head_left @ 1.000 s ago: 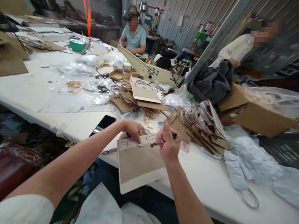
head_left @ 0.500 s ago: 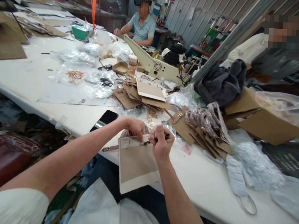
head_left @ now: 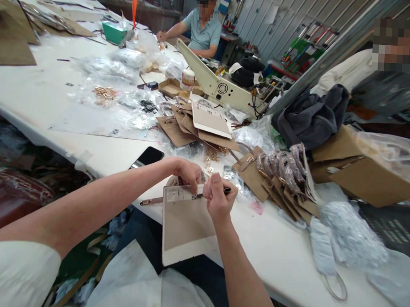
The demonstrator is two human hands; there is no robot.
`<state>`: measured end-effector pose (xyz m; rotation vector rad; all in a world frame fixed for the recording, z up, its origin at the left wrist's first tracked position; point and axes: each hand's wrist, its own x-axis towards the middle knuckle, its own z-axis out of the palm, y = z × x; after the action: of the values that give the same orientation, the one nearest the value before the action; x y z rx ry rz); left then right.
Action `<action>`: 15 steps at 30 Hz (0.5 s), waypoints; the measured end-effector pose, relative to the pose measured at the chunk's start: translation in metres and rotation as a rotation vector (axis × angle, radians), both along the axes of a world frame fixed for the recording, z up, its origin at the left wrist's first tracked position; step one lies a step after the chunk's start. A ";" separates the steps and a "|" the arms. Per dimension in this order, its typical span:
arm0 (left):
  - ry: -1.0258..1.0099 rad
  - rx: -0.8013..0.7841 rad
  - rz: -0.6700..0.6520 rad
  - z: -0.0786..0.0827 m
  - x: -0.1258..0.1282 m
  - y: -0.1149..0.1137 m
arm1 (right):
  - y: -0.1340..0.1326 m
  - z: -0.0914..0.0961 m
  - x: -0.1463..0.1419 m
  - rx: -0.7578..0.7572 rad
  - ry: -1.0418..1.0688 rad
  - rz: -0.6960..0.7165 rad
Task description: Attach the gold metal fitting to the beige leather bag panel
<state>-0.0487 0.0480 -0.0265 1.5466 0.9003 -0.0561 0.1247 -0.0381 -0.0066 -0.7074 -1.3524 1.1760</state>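
Note:
A flat beige panel (head_left: 188, 226) with pale borders rests tilted at the table's front edge, over my lap. My left hand (head_left: 189, 174) is closed at its top edge, fingers bent down onto the panel near a small metal fitting (head_left: 196, 196). My right hand (head_left: 220, 198) is wrapped in a fist round a slim black-ended tool (head_left: 227, 190), which points left toward that fitting; its tip is too small to make out. A strap with a metal end (head_left: 149, 201) sticks out left from behind the panel. The fingers partly hide the panel's top edge.
Brown panels with straps (head_left: 178, 129) are piled ahead, beside loose gold-coloured metal parts (head_left: 211, 156). Wrapped handles (head_left: 280, 165) lie to the right. A phone (head_left: 149, 158) is left of my hands. Beyond stand a cream machine (head_left: 223, 87) and a seated person (head_left: 202, 30).
The camera view has shifted slightly, so the background sits a little further right. Both hands stay at the panel's top edge, with the right fist tilted slightly differently.

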 end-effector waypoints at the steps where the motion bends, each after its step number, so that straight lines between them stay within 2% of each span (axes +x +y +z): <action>1: -0.007 -0.037 -0.015 0.000 -0.001 0.001 | -0.001 -0.001 0.001 0.003 -0.013 -0.006; 6: -0.073 -0.159 -0.063 0.003 -0.003 0.001 | -0.002 0.002 0.004 -0.006 -0.016 -0.007; 11: -0.052 -0.058 -0.013 0.005 -0.004 -0.003 | 0.001 0.006 0.001 -0.014 -0.013 -0.032; 15: -0.051 0.001 -0.021 0.007 -0.004 -0.007 | 0.003 0.007 -0.005 -0.029 0.007 -0.038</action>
<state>-0.0524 0.0409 -0.0197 1.5518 0.8441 -0.0311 0.1197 -0.0348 0.0006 -0.7457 -1.3131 1.1693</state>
